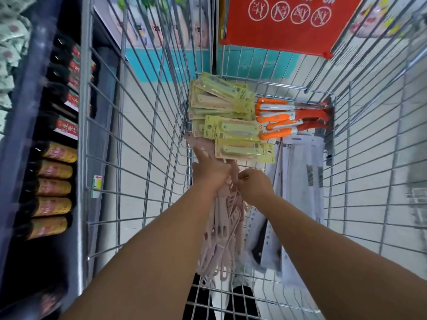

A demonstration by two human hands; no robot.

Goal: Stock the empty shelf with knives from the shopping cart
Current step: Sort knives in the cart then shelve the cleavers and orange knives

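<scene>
Both arms reach down into a wire shopping cart [143, 139]. My left hand [211, 173] grips the top of a bunch of pale pink carded knives [221, 236], one finger pointing forward. My right hand [255, 184] pinches the same bunch from the right side. The pink packs hang down between my forearms. Beyond my hands lie yellow-green carded fruit knives [231, 125], orange-handled knives [286, 118] and white knife packs [300, 179] on the cart floor.
A red warning flap [286, 21] hangs at the cart's far end. To the left stands a dark shelf [20, 125] with rows of bottles [55, 188]. Pale floor tiles show through the cart's wires.
</scene>
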